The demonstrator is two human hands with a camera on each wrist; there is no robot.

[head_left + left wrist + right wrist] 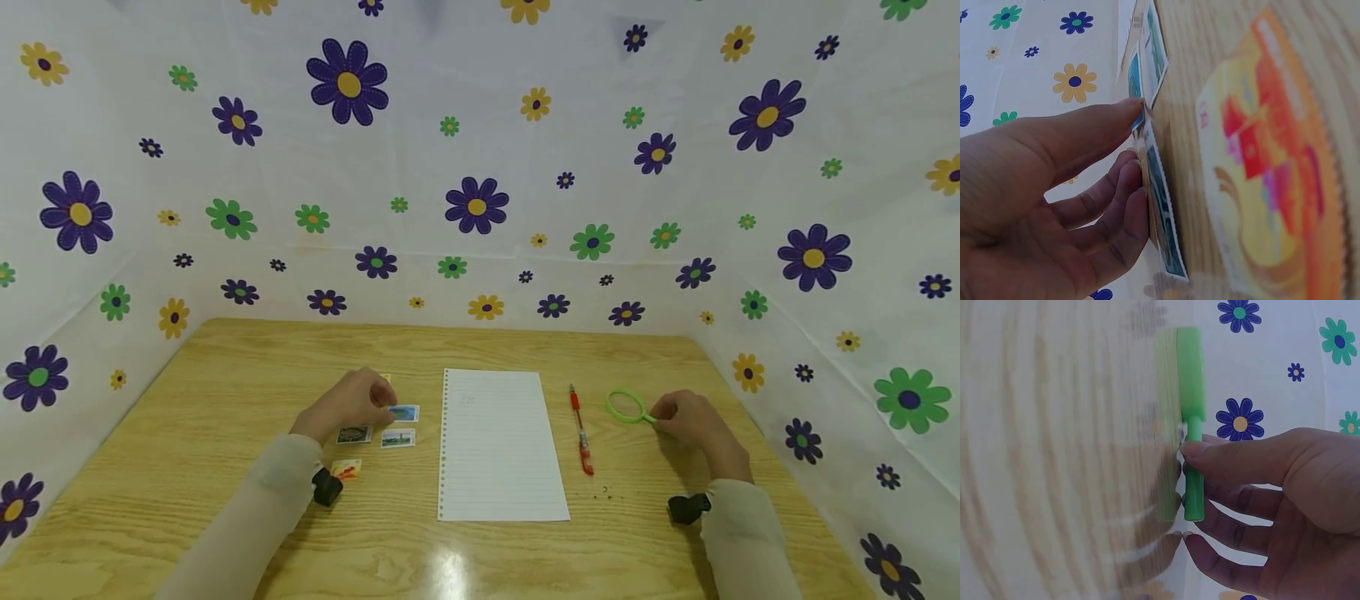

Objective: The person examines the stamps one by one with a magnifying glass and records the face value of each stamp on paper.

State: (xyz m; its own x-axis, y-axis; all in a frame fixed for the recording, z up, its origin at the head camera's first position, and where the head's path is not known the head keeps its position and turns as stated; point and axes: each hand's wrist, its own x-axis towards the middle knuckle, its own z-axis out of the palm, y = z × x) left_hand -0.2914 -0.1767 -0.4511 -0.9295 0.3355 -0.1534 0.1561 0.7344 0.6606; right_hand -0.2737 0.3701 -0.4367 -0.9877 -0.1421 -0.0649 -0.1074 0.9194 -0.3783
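Observation:
My left hand [352, 404] pinches the near edge of a blue postage stamp [406, 412] between thumb and fingers, low over the table. Just below it lie a pale stamp with a landscape [398, 438] and a dark green stamp [354, 435]. An orange and yellow stamp [1260, 162] is large in the left wrist view, nearer the wrist. Behind the hand, a yellowish stamp [386, 378] is mostly hidden. On the right, my right hand [693, 421] holds the green handle of a magnifying glass [1192, 375], thumb on one side and fingers on the other, its lens ring at the tabletop.
Between the hands, a lined sheet of paper [498, 450] with faint writing near its top lies on the wooden table [375, 542]. A red pen [580, 429] is to its right, with small dark crumbs [609, 497] below. Flower-patterned cloth [420, 150] encloses the back and sides.

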